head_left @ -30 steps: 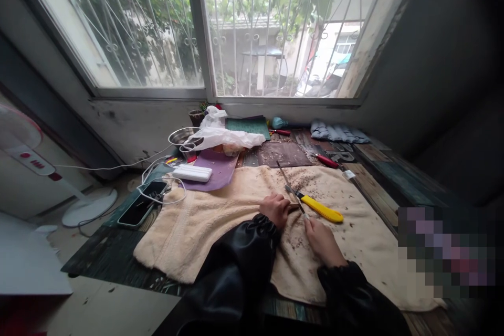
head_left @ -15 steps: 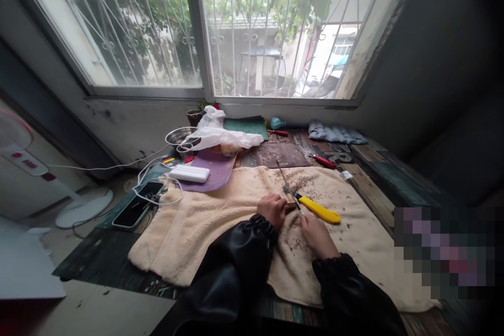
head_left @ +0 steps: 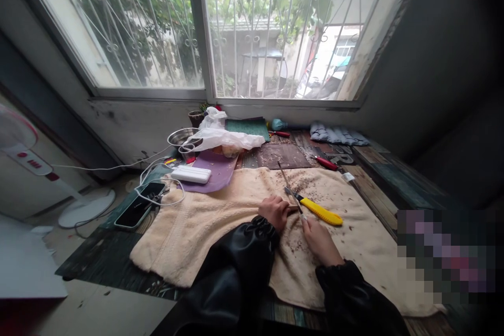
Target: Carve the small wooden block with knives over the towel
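Observation:
My left hand (head_left: 273, 211) is closed around a small brown piece, apparently wood (head_left: 292, 209), pressed down on a beige towel (head_left: 220, 189). Only the piece's right end shows past my fingers. In my right hand (head_left: 321, 240) is a long thin file (head_left: 286, 180), gripped at its near end and pointing away from me. Its blade lies across the brown piece. A yellow utility knife (head_left: 321, 211) rests on the towel just beyond my right hand, its dark tip behind the file. Brown shavings are scattered around both hands.
A white power bank (head_left: 191, 174) sits on a purple sheet (head_left: 212, 168), with a phone (head_left: 139, 205) and white cable at the left. Behind are a metal bowl (head_left: 183, 136), a plastic bag (head_left: 224, 136), a green mat (head_left: 250, 128) and a red-handled tool (head_left: 326, 163).
The view has shifted slightly, moving the scene a little to the right. My hands, the file and the brown piece keep almost the same positions on the towel.

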The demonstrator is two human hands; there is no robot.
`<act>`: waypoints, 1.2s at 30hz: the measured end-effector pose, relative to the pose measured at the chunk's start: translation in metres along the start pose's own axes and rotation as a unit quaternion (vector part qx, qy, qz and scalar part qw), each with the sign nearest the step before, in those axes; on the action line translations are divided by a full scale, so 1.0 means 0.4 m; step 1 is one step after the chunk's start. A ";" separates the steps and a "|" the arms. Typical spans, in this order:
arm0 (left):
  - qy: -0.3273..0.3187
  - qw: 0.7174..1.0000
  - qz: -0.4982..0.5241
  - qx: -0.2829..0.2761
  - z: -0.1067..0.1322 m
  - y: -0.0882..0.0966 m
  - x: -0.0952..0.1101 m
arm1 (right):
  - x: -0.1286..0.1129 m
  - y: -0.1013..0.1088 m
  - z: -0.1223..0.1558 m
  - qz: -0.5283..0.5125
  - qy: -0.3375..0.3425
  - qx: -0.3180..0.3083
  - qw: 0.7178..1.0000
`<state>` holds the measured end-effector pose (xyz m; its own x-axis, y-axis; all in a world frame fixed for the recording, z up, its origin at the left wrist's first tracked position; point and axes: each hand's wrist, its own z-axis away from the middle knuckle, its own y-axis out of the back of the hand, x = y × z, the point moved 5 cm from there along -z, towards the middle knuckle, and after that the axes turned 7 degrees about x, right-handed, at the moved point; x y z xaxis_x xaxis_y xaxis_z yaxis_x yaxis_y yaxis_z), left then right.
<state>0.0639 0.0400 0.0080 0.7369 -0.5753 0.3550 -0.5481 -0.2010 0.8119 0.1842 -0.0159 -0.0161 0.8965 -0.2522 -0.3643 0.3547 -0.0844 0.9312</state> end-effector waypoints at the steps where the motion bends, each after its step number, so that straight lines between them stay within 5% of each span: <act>1: 0.005 1.000 -0.003 -0.001 -0.001 0.000 -0.002 | 0.007 -0.002 0.010 -0.004 0.005 -0.001 1.000; 31: -0.011 1.000 -0.003 0.009 -0.004 0.006 0.004 | 0.026 -0.014 0.038 -0.007 -0.007 -0.007 1.000; 36: -0.016 1.000 -0.007 0.021 -0.001 0.004 0.009 | 0.013 -0.010 0.002 0.001 -0.017 0.004 1.000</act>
<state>0.0660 0.0379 0.0110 0.7323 -0.5967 0.3283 -0.5539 -0.2413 0.7968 0.1871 -0.0177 -0.0218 0.8878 -0.2847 -0.3617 0.3507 -0.0906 0.9321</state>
